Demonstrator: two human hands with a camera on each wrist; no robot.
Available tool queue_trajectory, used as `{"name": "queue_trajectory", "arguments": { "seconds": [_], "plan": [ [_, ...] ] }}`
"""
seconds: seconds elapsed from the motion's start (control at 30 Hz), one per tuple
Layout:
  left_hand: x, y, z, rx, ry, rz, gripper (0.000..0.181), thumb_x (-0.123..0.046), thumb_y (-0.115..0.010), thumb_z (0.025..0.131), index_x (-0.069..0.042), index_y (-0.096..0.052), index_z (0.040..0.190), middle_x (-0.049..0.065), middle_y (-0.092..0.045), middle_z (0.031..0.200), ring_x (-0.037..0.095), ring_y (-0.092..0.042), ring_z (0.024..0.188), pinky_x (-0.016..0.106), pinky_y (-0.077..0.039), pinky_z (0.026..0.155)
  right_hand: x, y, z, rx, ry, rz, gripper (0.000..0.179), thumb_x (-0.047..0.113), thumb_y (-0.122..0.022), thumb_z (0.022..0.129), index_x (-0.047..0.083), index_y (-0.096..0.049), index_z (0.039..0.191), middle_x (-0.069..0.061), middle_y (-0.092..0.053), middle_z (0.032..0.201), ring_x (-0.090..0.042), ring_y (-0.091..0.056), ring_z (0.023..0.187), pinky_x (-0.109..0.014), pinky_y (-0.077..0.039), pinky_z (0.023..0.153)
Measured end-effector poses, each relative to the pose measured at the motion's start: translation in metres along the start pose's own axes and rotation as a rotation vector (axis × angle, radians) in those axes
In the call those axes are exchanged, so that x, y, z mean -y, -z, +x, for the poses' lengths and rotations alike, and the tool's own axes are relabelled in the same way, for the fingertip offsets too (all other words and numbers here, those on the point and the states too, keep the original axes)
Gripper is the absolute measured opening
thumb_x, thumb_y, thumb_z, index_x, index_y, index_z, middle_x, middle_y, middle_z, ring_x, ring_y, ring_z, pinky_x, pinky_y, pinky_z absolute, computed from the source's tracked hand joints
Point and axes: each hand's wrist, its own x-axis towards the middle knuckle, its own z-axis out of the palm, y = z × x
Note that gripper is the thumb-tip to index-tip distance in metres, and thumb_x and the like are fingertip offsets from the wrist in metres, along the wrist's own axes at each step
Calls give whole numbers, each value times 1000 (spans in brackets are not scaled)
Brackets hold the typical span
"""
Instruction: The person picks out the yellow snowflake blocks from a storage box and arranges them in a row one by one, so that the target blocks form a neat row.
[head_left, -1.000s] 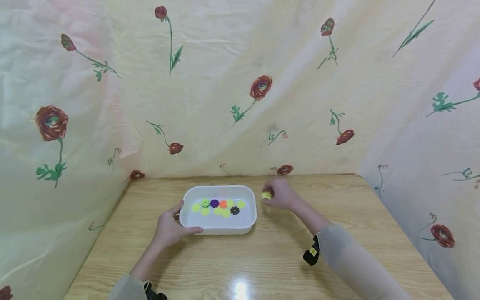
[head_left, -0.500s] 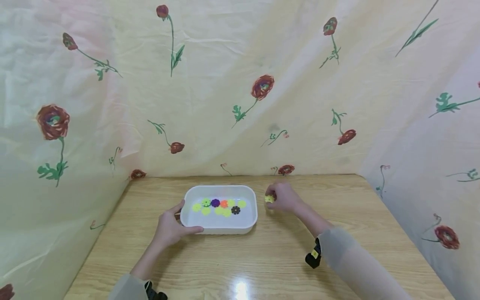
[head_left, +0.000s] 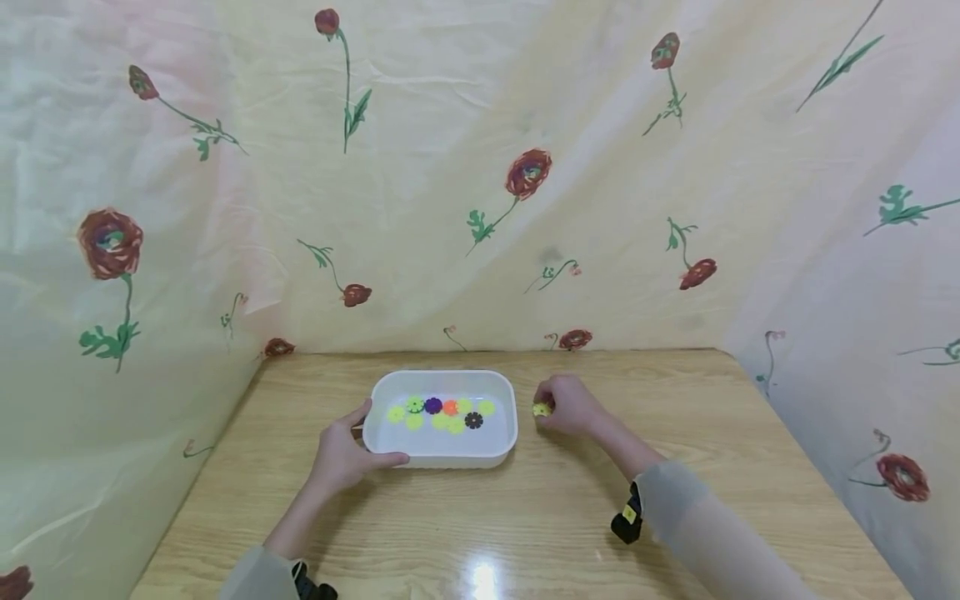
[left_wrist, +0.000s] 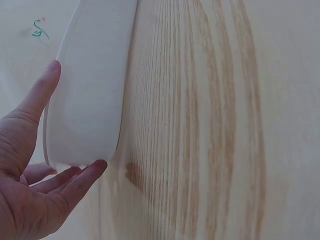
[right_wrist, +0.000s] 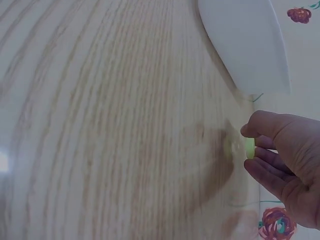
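Just left of the right hand [head_left: 572,406], by which a yellow piece [head_left: 541,410] is pinched, a white tray [head_left: 457,462] of flower-shaped pieces [head_left: 433,406] is gripped by the left hand [head_left: 342,454].

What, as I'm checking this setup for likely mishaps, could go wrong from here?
The small yellow flower-shaped piece is held only by the fingertips of the right hand, so it might slip onto the pale wood-grain table, outside the tray.

The left hand grips one end of the white rounded-rectangular plastic tray; a tug there could tilt it and slide the small multicoloured flower-shaped pieces inside.
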Motion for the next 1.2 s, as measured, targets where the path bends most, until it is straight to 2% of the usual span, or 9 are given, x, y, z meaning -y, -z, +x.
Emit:
{"name": "queue_trajectory", "arguments": {
  "seconds": [0.27,0.5,0.57,0.73,0.83,1.0,1.2],
  "plan": [
    [0,-1,0,0,6,-2,117,-39,-102,69,3,-42,159,23,-55,158,33,-67,122,34,-59,95,-5,-3,-2,31,2,-21,17,8,-85,76,6,-76,91,-1,-69,82,-10,-58,75,-26,-52,69],
    [1,2,1,5,25,-9,118,-40,-103,68,1,-42,160,22,-55,159,33,-67,123,18,-54,87,-7,-1,-2,45,37,-2,15,10,-86,82,5,-78,93,-1,-71,83,-9,-61,75,-26,-55,69],
    [2,3,1,8,28,-13,118,-40,-102,68,1,-41,161,22,-54,159,33,-66,124,17,-53,86,-7,0,0,63,40,-5,15,12,-86,83,5,-78,94,-1,-72,83,-9,-62,76,-26,-55,70],
    [2,2,1,17,28,-19,117,-42,-101,71,1,-40,161,22,-51,162,35,-65,126,27,-58,94,-1,11,7,100,3,-6,16,13,-83,88,5,-79,101,-5,-76,92,-13,-67,83,-32,-59,76],
    [1,1,1,20,29,-18,117,-43,-100,71,1,-40,162,22,-50,162,36,-64,127,36,-59,99,9,22,13,79,-9,-13,16,13,-80,92,3,-79,105,-8,-78,98,-18,-70,87,-37,-62,79],
    [0,4,-1,20,46,-11,117,-43,-100,72,0,-39,162,22,-49,163,36,-63,129,39,-58,101,32,34,27,32,63,-52,17,14,-77,94,4,-79,107,-10,-80,100,-24,-74,91,-38,-63,81],
    [-1,5,-2,34,46,-9,118,-46,-99,72,0,-38,163,22,-49,163,36,-62,129,40,-57,102,56,33,36,39,111,-68,16,14,-78,94,5,-80,107,-8,-81,102,-22,-74,92,-34,-63,82]
  ]
}}
